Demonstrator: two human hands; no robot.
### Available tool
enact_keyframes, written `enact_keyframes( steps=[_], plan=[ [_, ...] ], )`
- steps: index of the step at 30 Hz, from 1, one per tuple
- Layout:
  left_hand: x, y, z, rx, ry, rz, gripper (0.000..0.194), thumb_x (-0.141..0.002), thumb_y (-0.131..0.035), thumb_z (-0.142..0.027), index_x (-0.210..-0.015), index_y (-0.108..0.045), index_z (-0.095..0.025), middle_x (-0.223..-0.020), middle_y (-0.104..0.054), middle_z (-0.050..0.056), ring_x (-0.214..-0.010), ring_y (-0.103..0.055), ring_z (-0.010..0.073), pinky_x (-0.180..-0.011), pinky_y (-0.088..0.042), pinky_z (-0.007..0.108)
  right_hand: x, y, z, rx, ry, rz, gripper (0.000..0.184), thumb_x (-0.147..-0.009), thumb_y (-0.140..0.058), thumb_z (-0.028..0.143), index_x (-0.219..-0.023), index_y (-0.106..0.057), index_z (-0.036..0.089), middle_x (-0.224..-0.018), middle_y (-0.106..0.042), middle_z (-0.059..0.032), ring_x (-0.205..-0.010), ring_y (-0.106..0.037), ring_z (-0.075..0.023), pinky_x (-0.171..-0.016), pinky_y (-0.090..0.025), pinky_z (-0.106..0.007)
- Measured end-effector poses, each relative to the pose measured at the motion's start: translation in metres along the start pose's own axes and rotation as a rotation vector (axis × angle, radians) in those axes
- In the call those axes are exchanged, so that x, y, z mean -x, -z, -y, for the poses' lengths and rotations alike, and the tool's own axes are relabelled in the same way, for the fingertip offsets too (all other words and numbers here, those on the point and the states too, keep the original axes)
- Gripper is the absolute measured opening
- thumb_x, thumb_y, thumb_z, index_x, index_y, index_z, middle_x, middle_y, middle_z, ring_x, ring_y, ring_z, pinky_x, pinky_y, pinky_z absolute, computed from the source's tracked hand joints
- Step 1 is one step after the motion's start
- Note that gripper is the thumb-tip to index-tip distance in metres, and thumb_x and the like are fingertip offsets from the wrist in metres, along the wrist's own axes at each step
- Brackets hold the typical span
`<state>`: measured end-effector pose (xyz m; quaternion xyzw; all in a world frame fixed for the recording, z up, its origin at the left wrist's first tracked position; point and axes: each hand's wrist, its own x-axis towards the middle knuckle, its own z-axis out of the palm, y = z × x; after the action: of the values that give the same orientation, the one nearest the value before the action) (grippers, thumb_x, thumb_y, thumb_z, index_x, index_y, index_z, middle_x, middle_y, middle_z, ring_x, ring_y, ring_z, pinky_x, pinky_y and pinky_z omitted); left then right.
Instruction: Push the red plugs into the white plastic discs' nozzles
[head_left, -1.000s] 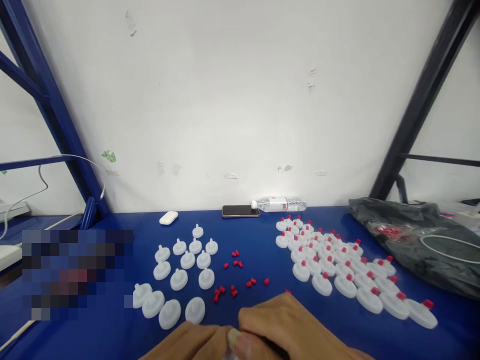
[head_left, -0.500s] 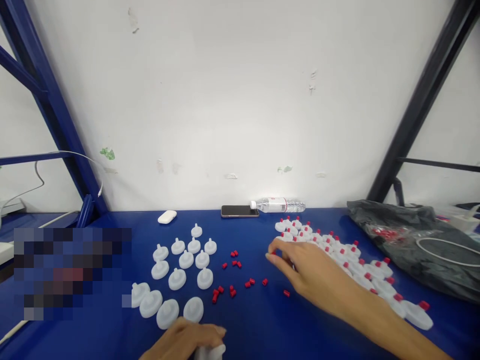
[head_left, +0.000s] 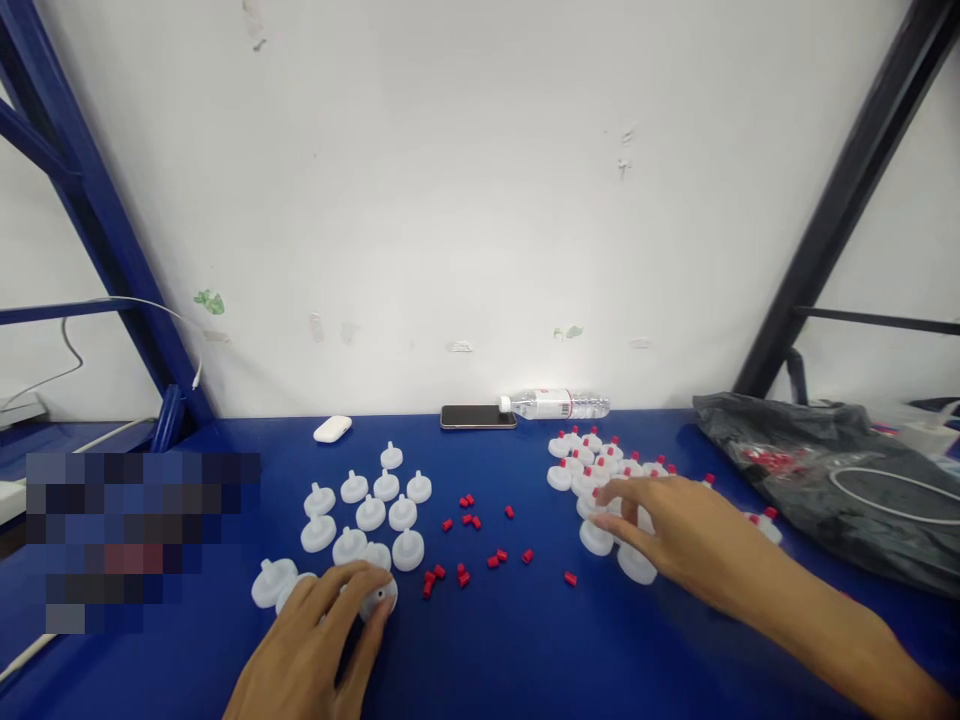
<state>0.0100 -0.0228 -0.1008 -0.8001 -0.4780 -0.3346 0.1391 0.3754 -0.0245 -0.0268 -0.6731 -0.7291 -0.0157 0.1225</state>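
My left hand point(head_left: 315, 640) is curled around a white round lid point(head_left: 380, 598) whose spout end shows a small dark hole. Its fingers partly cover other white spouted lids point(head_left: 285, 590) standing near it, all with bare spouts. My right hand point(head_left: 652, 520) reaches over the group on the right, thumb and forefinger closed about the tip of a white lid point(head_left: 596, 540); the red cap there is mostly hidden. White lids with red caps point(head_left: 559, 475) stand around that hand, and the forearm hides several. Loose red caps point(head_left: 476, 522) lie scattered between my hands.
A dark phone point(head_left: 478, 417) and a clear water bottle point(head_left: 559, 404) lie against the wall. A white case point(head_left: 332, 429) sits to the left. The grey plastic bag point(head_left: 847, 500) with a cable on it covers the right end of the blue table point(head_left: 510, 660).
My left hand has moved forward and up with its lid to the bare-spout group. My right hand has moved right. A loose red cap now lies where none was before, left of the right-hand group.
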Motion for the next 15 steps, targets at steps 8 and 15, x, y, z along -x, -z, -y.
enact_keyframes(
  steps=[8, 15],
  plan=[
    [-0.002, 0.003, -0.006, 0.006, -0.006, 0.001, 0.025, -0.103, -0.049, -0.047, -0.107, -0.07, -0.033, -0.102, -0.079, -0.002, -0.092, -0.074, 0.0213, -0.074, -0.062, 0.029, -0.001, -0.002, 0.008, 0.018, 0.034, -0.077, 0.026, -0.101, -0.052, 0.034, -0.09, -0.074, 0.027, -0.077, -0.077, -0.0027, -0.07, -0.07, -0.0243, -0.062, -0.04, -0.033],
    [0.003, 0.002, -0.013, -0.008, 0.039, -0.121, 0.034, -0.101, -0.054, -0.044, -0.133, -0.062, -0.037, -0.11, -0.075, 0.002, -0.093, -0.077, 0.0226, -0.062, -0.062, 0.026, 0.024, 0.013, 0.039, -0.204, 0.146, -0.204, 0.03, -0.104, -0.049, 0.042, -0.081, -0.056, 0.025, -0.065, -0.064, 0.0034, -0.055, -0.06, -0.0152, -0.056, -0.037, -0.028]
  ],
)
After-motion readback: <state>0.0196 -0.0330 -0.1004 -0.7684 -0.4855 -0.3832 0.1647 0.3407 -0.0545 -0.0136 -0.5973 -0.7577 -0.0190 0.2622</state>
